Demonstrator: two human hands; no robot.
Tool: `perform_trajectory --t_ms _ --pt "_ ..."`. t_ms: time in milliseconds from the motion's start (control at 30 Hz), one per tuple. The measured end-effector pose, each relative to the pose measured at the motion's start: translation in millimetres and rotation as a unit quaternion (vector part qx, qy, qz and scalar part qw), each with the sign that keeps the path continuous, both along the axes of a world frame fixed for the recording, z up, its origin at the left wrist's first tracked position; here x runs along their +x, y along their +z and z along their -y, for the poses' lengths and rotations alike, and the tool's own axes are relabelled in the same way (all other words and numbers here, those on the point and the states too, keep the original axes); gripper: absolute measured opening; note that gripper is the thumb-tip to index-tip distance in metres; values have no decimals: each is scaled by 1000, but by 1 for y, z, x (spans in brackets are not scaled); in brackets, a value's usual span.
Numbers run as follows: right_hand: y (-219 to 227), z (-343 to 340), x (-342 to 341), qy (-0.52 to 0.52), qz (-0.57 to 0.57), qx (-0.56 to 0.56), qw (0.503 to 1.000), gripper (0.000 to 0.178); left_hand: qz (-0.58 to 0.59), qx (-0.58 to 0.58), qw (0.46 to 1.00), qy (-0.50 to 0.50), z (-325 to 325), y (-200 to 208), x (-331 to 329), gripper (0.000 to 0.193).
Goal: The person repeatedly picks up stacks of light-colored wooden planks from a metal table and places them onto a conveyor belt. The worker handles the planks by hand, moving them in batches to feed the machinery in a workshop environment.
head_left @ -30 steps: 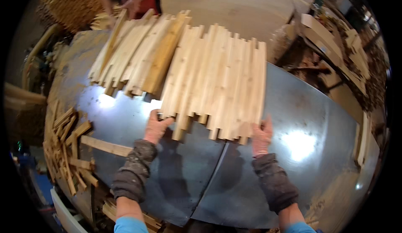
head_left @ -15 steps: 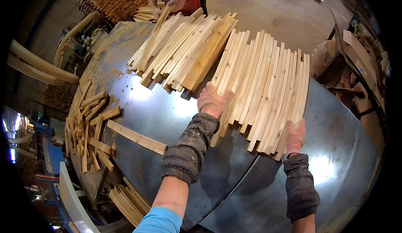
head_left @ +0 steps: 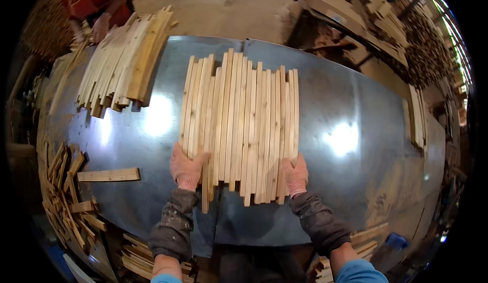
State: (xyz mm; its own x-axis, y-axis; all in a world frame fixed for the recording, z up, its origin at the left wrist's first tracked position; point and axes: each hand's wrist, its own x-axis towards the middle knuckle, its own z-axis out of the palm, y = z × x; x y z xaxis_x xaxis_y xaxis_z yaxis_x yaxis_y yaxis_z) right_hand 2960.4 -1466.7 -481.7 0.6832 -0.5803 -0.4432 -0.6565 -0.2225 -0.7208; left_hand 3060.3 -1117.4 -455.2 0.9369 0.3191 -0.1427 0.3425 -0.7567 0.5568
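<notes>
A row of long wooden strips (head_left: pixel 244 125) lies side by side across the middle of the metal table, their ends uneven. My left hand (head_left: pixel 187 167), in a pinkish work glove, grips the row's left edge near its close end, thumb on top. At the right edge my gloved right hand (head_left: pixel 295 174) presses inward, thumb over the outer strips. Together the two hands squeeze the row between them. Fingers under the strips are hidden.
Another batch of strips (head_left: pixel 114 62) lies at the far left, by a co-worker (head_left: pixel 96 3) in red. Short offcuts (head_left: pixel 63 191) and a single board (head_left: pixel 108 174) sit on the left of the metal table (head_left: pixel 345 181). More strips (head_left: pixel 416 115) are at the right edge.
The row of strips has moved right across the table, away from the other batch, between my two hands. My view has turned right.
</notes>
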Motion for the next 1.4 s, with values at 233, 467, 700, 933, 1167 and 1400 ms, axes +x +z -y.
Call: perform_trajectory --t_ms 233,467,700,933,1167,1400 --pt "18 6 -217 -115 -66 -16 991 72 -75 23 995 -53 24 31 -184 126" --pt "25 17 -384 -109 -64 31 991 70 -106 -19 991 -82 18 37 -332 111" --pt "8 48 -452 -124 -53 248 959 71 -161 42 932 -321 -47 27 -291 83" --pt "12 40 -406 -246 -100 355 896 91 -99 151 920 -347 -26 -34 -262 79" --pt "18 40 -413 -217 -1 427 878 68 -234 -461 847 -124 12 37 -272 81" --pt "31 42 -419 -195 -2 436 879 57 -313 -506 793 -133 3 33 -274 96"
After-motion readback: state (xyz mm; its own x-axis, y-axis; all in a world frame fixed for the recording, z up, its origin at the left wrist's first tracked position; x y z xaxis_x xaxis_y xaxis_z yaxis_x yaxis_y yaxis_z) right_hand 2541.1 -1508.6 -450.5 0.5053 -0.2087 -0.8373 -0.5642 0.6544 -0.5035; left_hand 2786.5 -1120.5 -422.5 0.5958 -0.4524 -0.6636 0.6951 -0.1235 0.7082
